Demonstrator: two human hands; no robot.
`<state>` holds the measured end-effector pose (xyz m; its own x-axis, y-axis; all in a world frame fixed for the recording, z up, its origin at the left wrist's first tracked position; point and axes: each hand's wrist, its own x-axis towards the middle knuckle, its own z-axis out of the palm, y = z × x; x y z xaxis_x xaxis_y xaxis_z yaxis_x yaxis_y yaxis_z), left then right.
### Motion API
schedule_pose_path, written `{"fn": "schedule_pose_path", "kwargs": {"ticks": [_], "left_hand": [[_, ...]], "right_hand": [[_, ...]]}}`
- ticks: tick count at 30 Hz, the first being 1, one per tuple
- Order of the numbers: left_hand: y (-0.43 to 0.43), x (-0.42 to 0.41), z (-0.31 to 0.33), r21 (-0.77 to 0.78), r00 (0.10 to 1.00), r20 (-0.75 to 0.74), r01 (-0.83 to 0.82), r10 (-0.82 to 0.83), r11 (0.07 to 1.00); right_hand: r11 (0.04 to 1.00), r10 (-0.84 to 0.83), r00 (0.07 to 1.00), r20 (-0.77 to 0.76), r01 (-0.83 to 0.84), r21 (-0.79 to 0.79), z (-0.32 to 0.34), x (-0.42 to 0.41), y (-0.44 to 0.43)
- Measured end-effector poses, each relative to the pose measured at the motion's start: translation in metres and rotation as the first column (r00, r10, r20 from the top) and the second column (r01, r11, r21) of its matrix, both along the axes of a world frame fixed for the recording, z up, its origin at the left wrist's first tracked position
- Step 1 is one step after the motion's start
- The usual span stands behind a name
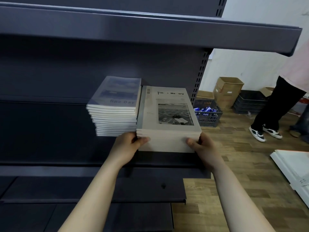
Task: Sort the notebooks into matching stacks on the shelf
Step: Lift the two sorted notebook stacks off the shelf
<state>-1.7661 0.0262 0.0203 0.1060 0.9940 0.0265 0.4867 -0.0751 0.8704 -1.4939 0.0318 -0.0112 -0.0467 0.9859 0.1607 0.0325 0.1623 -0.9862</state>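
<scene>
My left hand and right hand clamp the front corners of the beige stack, thumbs on its front edge, fingers curled round the sides. It sits on the dark shelf near the right end, its top cover reading "Time & Memory" over a grey photo. Just beside it on the left, touching or nearly so, stands the blue stack, slightly fanned, titled "One Day".

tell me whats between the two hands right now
In the head view, the beige "Time & Memory" notebook stack sits between them: the left hand grips its left front corner, the right hand its right front corner.
</scene>
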Motion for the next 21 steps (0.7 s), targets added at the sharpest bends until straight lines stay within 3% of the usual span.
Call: {"fn": "schedule_pose_path", "kwargs": {"ticks": [5,12,16,21], "left_hand": [[-0.002,0.000,-0.009,0.031,0.998,0.006,-0.066,0.066,0.997],[-0.003,-0.001,-0.017,0.062,0.995,0.030,-0.102,0.100,0.993],[-0.005,0.000,-0.020,0.044,0.992,0.014,-0.123,0.123,0.991],[-0.009,0.009,-0.026,0.146,0.981,0.005,-0.194,0.196,0.970]], "right_hand": [[1.000,-0.029,0.989,0.145,0.030,0.001,0.001,0.005,0.000],[0.996,-0.080,0.973,0.216,0.071,0.048,0.000,0.006,-0.002],[0.991,-0.132,0.898,0.420,0.115,0.065,-0.002,0.008,-0.002],[0.965,-0.261,0.832,0.489,0.211,0.156,0.001,-0.001,-0.011]]}}
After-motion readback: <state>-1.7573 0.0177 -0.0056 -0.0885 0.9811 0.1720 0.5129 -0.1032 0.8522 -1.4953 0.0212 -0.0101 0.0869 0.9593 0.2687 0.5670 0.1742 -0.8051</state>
